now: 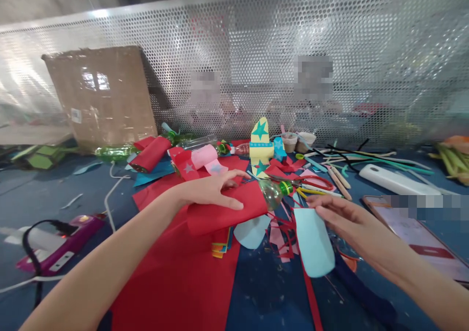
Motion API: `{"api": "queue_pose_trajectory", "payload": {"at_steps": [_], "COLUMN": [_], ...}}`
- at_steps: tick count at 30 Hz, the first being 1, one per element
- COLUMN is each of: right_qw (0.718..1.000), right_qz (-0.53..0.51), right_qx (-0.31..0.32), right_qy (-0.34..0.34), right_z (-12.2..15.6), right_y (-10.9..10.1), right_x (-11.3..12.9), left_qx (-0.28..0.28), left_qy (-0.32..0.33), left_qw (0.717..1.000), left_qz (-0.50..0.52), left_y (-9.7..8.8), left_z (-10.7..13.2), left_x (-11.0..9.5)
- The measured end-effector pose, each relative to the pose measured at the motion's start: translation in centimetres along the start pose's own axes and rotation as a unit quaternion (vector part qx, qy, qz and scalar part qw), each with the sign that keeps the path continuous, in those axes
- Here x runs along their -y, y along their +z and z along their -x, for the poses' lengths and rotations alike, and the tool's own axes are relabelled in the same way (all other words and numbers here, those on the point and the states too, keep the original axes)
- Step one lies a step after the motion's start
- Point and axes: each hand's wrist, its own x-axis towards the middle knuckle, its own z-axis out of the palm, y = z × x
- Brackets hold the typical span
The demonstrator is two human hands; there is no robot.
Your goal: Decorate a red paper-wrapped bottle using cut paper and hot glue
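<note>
My left hand (216, 191) is closed over a plastic bottle (271, 194) wrapped in red paper, which lies on its side with its green cap to the right. In my right hand (340, 211), a light blue rounded paper piece (315, 243) is pinched by its top edge and hangs down. Another light blue paper piece (252, 231) lies just under the bottle. A large red paper sheet (183, 282) spreads beneath my left arm. Red-handled scissors (317, 180) lie behind the bottle's cap, partly covered by scraps.
A decorated yellow paper shape (261, 147) stands at the back, near a red-wrapped bottle (150, 155). A phone (417, 238) and a white glue gun-like bar (399, 179) lie right. A purple power strip (62, 248) sits left; a cardboard sheet (106, 101) leans on the perforated metal screen (234, 52).
</note>
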Motion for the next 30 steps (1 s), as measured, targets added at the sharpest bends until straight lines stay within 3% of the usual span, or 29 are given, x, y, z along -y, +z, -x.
{"api": "queue_pose_trajectory", "payload": {"at_steps": [3,7,12,18,25,30], "right_qw": [0.999,0.998,0.995,0.998,0.999,0.999], "right_qz": [0.027,0.031,0.065,0.043,-0.025,-0.026], "right_qx": [0.001,0.043,0.055,0.034,-0.04,-0.033], "right_qy": [-0.037,-0.028,-0.045,-0.027,-0.012,-0.01], "right_z": [0.3,0.8,1.1,0.3,-0.9,-1.3], "right_y": [0.2,0.5,0.9,0.4,-1.6,-1.6], "right_x": [0.3,0.8,1.0,0.3,0.0,-0.1], "left_qx": [0.028,0.063,0.069,0.117,0.011,0.035], "left_qy": [0.023,0.032,0.05,0.06,-0.034,-0.014], "left_qw": [0.999,0.997,0.996,0.991,0.995,0.999], "left_qz": [0.004,-0.014,-0.031,-0.012,0.096,-0.004], "left_y": [0.3,1.0,2.2,1.0,-1.0,-0.6], "left_z": [0.1,0.2,0.4,0.2,-0.1,-0.1], "left_x": [-0.3,-0.6,-1.3,-1.1,0.2,-0.3]}}
